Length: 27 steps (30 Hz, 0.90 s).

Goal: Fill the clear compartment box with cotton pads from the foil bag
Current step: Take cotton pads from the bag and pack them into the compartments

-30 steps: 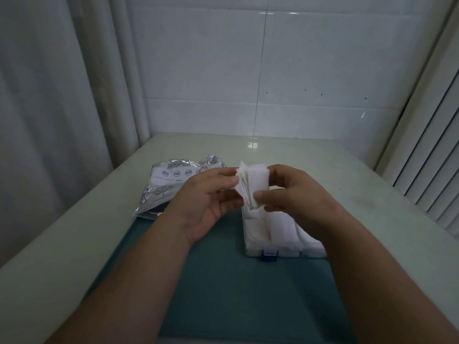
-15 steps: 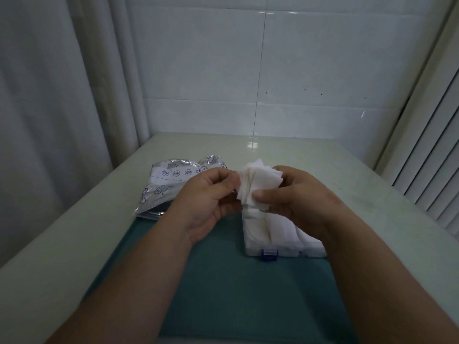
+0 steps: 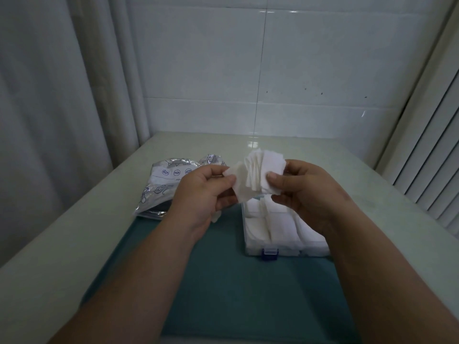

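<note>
1. Head view: the foil bag (image 3: 171, 181) is lying leftmost;
2. the left hand (image 3: 205, 194) is pinching one cotton pad (image 3: 240, 186);
3. the right hand (image 3: 306, 194) is gripping the fanned stack (image 3: 269, 166);
4. the clear compartment box (image 3: 305, 252) is sitting directly beneath, nearer the right hand.

A pale, glossy table (image 3: 74, 244) runs away from the viewer to the back wall (image 3: 323, 58). A teal mat (image 3: 236, 294) lies flat on the near part of the table, with bare tabletop showing to its left, to its right and beyond it. The wall is faced with large white tiles. 1 vertical grout line (image 3: 260, 70) runs down it, and a few small dark specks (image 3: 305, 89) sit just above a horizontal joint. A pale curtain (image 3: 62, 95) hangs in long folds along the left side, reaching below the table's edge. White slats (image 3: 427, 145) stand along the right side. A bright glint (image 3: 253, 144) shows on the tabletop near the wall.
</note>
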Each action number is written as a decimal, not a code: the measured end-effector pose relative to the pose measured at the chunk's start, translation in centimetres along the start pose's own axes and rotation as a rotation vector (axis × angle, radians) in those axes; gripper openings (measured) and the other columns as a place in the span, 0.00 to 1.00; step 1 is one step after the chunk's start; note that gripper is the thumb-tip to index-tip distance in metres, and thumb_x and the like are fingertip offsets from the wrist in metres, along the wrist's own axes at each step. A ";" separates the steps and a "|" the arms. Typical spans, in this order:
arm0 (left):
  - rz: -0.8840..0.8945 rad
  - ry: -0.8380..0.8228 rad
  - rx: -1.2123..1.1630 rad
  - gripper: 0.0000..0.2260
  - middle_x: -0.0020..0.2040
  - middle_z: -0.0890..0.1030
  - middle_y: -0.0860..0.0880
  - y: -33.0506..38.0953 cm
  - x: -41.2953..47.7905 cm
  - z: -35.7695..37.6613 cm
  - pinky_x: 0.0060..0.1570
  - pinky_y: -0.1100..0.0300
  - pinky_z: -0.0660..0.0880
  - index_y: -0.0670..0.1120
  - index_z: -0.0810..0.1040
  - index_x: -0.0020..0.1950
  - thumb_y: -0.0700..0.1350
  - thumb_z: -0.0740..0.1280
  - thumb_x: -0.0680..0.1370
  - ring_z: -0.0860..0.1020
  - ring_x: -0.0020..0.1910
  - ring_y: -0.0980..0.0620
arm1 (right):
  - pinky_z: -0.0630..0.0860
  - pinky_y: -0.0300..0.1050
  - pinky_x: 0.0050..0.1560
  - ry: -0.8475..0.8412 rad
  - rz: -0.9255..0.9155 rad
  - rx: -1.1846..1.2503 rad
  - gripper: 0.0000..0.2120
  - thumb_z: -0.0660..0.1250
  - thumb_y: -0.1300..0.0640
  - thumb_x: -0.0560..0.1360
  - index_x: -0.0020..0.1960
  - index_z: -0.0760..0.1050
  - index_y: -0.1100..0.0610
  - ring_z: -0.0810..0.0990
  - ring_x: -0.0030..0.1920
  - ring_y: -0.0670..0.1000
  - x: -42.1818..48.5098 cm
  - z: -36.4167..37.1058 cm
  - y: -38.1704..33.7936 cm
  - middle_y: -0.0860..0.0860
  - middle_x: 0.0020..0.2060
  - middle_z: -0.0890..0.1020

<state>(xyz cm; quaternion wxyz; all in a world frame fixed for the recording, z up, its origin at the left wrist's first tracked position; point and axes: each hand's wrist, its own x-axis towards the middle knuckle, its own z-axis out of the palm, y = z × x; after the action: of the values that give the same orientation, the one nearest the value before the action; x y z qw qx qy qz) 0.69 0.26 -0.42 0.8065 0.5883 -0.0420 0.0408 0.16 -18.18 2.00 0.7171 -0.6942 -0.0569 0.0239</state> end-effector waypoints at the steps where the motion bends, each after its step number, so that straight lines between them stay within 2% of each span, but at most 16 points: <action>1: 0.010 0.005 0.031 0.06 0.42 0.83 0.43 -0.1 0.0 0.0 0.42 0.51 0.83 0.40 0.79 0.49 0.32 0.66 0.77 0.83 0.40 0.47 | 0.78 0.42 0.43 -0.006 -0.009 -0.008 0.13 0.70 0.63 0.74 0.58 0.79 0.61 0.84 0.46 0.53 0.0 0.0 0.0 0.55 0.47 0.86; 3: 0.024 -0.008 0.053 0.06 0.44 0.84 0.42 -0.2 0.0 0.2 0.41 0.52 0.82 0.40 0.79 0.50 0.32 0.66 0.77 0.83 0.42 0.47 | 0.79 0.42 0.45 -0.015 -0.026 -0.047 0.11 0.69 0.64 0.75 0.57 0.80 0.60 0.85 0.47 0.53 -0.2 0.2 -0.1 0.54 0.47 0.86; 6: 0.031 -0.042 0.014 0.08 0.39 0.85 0.46 0.0 -0.3 0.5 0.35 0.58 0.81 0.41 0.79 0.49 0.31 0.63 0.78 0.83 0.38 0.51 | 0.82 0.47 0.49 0.015 -0.034 -0.192 0.10 0.71 0.61 0.74 0.55 0.81 0.58 0.85 0.48 0.54 -0.4 0.7 0.1 0.53 0.46 0.86; 11: 0.000 -0.087 -0.022 0.12 0.38 0.85 0.46 0.2 -0.7 0.7 0.36 0.58 0.82 0.42 0.78 0.48 0.27 0.60 0.78 0.84 0.37 0.51 | 0.76 0.39 0.40 0.031 -0.027 -0.352 0.11 0.71 0.56 0.75 0.56 0.80 0.54 0.82 0.44 0.48 -0.6 1.4 0.0 0.48 0.44 0.84; 15: 0.001 -0.081 0.027 0.13 0.41 0.85 0.43 0.2 -0.7 0.7 0.39 0.56 0.82 0.42 0.78 0.49 0.26 0.61 0.76 0.84 0.39 0.49 | 0.72 0.42 0.38 -0.017 0.018 -0.480 0.16 0.70 0.51 0.75 0.62 0.74 0.52 0.76 0.37 0.47 -0.7 1.5 0.0 0.49 0.42 0.81; 19: 0.018 -0.019 0.211 0.12 0.40 0.83 0.42 0.2 -0.7 0.5 0.39 0.54 0.78 0.45 0.81 0.51 0.31 0.65 0.74 0.80 0.36 0.49 | 0.77 0.41 0.36 0.002 0.019 -0.484 0.17 0.71 0.52 0.74 0.61 0.71 0.52 0.80 0.35 0.49 -0.7 1.3 -0.3 0.53 0.43 0.82; 21: 0.014 0.007 0.280 0.15 0.41 0.83 0.44 0.2 -0.7 0.4 0.38 0.55 0.75 0.48 0.82 0.51 0.31 0.63 0.74 0.79 0.36 0.49 | 0.80 0.40 0.35 0.027 -0.018 -0.493 0.16 0.73 0.54 0.73 0.57 0.71 0.52 0.82 0.34 0.49 -0.9 1.0 -0.7 0.54 0.44 0.83; 24: 0.004 0.002 0.308 0.19 0.47 0.83 0.46 0.2 -0.9 0.8 0.41 0.56 0.75 0.48 0.81 0.54 0.31 0.59 0.71 0.78 0.42 0.50 | 0.79 0.36 0.34 0.072 -0.066 -0.584 0.15 0.76 0.57 0.70 0.51 0.71 0.52 0.82 0.34 0.50 -1.2 0.3 -1.3 0.51 0.43 0.81; 27: 0.021 -0.053 0.309 0.15 0.49 0.83 0.50 -0.1 -1.1 0.9 0.46 0.60 0.75 0.51 0.81 0.54 0.42 0.66 0.69 0.80 0.47 0.54 | 0.77 0.33 0.32 0.031 -0.068 -0.727 0.15 0.77 0.58 0.68 0.48 0.72 0.50 0.81 0.36 0.49 -1.4 0.4 -1.4 0.46 0.44 0.79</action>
<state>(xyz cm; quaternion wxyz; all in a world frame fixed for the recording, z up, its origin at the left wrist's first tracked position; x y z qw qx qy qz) -0.42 -0.67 -0.34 0.7045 0.7058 -0.0626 0.0398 -1.31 -18.00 3.32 0.4248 -0.9017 -0.0736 -0.0323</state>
